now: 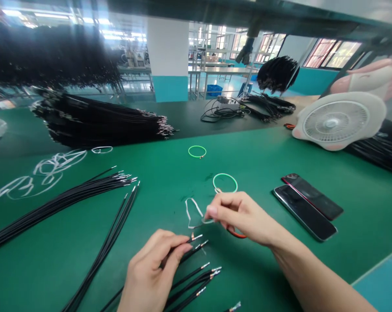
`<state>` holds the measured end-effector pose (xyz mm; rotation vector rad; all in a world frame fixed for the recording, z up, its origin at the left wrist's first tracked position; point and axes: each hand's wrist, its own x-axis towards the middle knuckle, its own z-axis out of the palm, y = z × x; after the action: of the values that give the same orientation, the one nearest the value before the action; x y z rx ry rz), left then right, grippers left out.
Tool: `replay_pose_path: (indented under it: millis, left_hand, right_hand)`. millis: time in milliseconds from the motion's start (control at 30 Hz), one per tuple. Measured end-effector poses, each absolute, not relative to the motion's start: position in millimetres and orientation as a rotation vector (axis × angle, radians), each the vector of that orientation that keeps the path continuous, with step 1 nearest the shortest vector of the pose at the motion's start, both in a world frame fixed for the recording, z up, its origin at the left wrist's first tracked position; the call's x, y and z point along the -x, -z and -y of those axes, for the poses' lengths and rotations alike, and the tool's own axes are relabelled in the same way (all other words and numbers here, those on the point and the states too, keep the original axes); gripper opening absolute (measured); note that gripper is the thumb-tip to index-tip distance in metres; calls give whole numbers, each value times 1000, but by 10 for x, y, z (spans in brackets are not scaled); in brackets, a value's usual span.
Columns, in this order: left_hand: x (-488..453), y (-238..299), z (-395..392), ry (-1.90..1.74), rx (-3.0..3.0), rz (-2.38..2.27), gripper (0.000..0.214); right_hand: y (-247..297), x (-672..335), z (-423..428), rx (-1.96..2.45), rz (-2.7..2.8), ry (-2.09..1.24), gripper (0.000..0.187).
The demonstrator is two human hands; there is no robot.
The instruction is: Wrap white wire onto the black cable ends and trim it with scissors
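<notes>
Head camera view shows two bare hands working low over a green tabletop [257, 277]. The left hand [157, 268] comes from the near edge, its back turned up and its fingers bent. Thumb and index finger are pressed narrow around a thin black cable [191, 240], close to its metal end, which points to the far right. More black cables [196, 272] lie just beside and below this hand, with their metal ends toward the right.

The right hand [238, 214] reaches in from the near right; its forearm slopes up toward the far left. The wrist is a little bent, and the fingers curl with thumb and index tips close together. A white strip [187, 214] lies just left of these tips, but I cannot tell whether they grip it. Under this palm an orange cord [237, 234] is partly hidden. At its far side lies a pale green ring [236, 184]. On the right, two smartphones [303, 212] rest side by side, well apart from the fingers.
</notes>
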<state>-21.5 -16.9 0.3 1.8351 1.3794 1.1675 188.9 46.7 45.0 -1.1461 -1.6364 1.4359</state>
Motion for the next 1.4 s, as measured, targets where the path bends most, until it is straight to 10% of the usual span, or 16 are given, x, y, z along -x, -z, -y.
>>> replay_pose_path:
  millis: [1400]
  left_hand:
    - [149,8,185,-693,-1814,-1409,30]
  right_hand:
    - [-204,-1767,-484,884,2176,-1429,22]
